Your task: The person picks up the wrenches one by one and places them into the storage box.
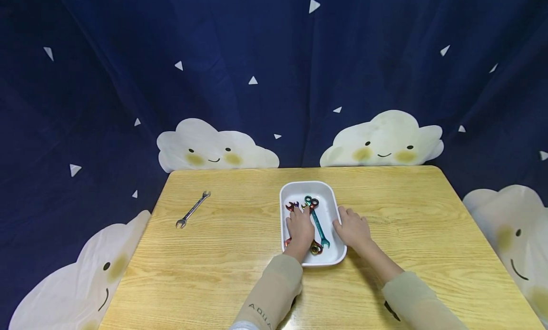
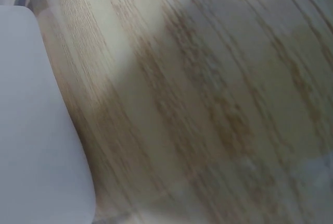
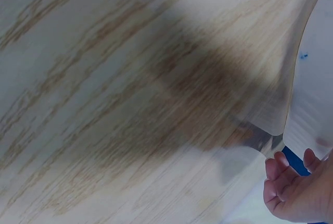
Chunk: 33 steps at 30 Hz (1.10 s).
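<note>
A white tray (image 1: 316, 262) holds several colourful metal wrenches. My left hand (image 1: 301, 228) reaches into it, palm down over the wrenches, its fingers pointing at the far end. Red and purple wrench heads (image 1: 292, 206) stick out past the fingertips; the undersides of the fingers are hidden, so I cannot tell whether they grip. Beside that hand lies a teal wrench (image 1: 318, 225), and a gold ring end (image 1: 316, 247) shows near the wrist. My right hand (image 1: 353, 228) is against the tray's right side, thumb at the rim, fingers loosely bent in the right wrist view.
On the wooden table (image 1: 231, 254), a silver open-ended wrench (image 1: 193, 209) lies at the left, well apart from the tray. A dark blue curtain (image 1: 274, 49) with cloud prints hangs behind the table. The left wrist view shows the tray's outer wall (image 2: 36, 125) beside the tabletop.
</note>
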Each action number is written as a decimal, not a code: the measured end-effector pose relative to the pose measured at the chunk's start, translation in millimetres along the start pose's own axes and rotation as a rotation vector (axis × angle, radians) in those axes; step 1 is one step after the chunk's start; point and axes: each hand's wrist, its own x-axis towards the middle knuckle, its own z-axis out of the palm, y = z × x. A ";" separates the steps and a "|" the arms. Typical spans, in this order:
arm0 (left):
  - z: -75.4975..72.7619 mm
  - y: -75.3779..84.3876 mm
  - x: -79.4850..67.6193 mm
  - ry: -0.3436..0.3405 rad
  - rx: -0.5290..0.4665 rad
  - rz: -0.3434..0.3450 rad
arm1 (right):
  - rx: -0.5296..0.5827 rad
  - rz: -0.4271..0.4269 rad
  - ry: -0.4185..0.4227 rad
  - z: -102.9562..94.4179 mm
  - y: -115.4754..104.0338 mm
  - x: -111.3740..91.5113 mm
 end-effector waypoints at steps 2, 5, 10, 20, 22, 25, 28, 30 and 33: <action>-0.3 0.4 0.1 0.004 -0.017 -0.010 | 0.001 -0.001 0.001 -0.3 0.2 0.2; -1.7 1.3 0.1 -0.002 -0.039 -0.028 | 0.003 -0.002 0.003 0.0 0.4 0.5; -3.9 1.8 0.5 -0.025 -0.057 -0.050 | 0.006 -0.005 0.008 0.6 0.0 0.2; -5.4 1.8 0.4 -0.040 -0.077 -0.046 | 0.006 -0.003 0.008 0.3 0.4 0.6; -6.0 1.6 0.4 -0.051 -0.075 -0.045 | 0.005 -0.003 0.004 -0.1 0.3 0.6; -7.7 1.3 0.7 -0.065 -0.073 -0.041 | 0.007 -0.003 0.000 -0.4 0.0 0.5; -11.8 1.7 1.3 -0.081 -0.069 -0.036 | 0.007 -0.003 -0.003 -0.2 0.3 0.6; -15.8 2.3 1.8 -0.084 -0.064 -0.021 | 0.008 -0.001 -0.006 -0.2 0.4 0.5; -22.1 2.8 2.7 -0.075 -0.052 0.009 | 0.007 0.001 -0.009 -0.2 0.7 0.4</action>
